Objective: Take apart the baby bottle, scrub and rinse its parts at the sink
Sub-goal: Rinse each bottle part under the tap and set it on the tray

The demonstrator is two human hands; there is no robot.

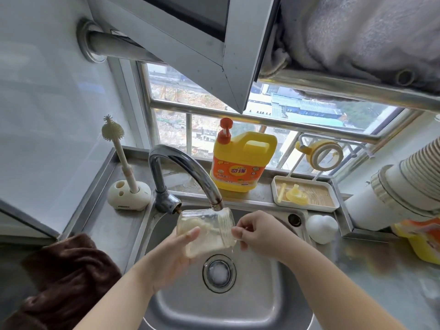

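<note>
A bottle body (206, 231) sits under the faucet (188, 172) above the sink (250, 306), detergent jug (240, 163) behind, brush stand (128, 195) left.

Both hands (214, 239) on clear bottle body (206, 231) under faucet (188, 170), over sink (273, 294).

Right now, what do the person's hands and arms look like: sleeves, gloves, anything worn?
Both are bare: the left hand and right hand wear no gloves, and no rings, watch or bracelet show. Both forearms are uncovered right to the frame's bottom edge, with no sleeve in sight. No markings are visible on either.
</note>
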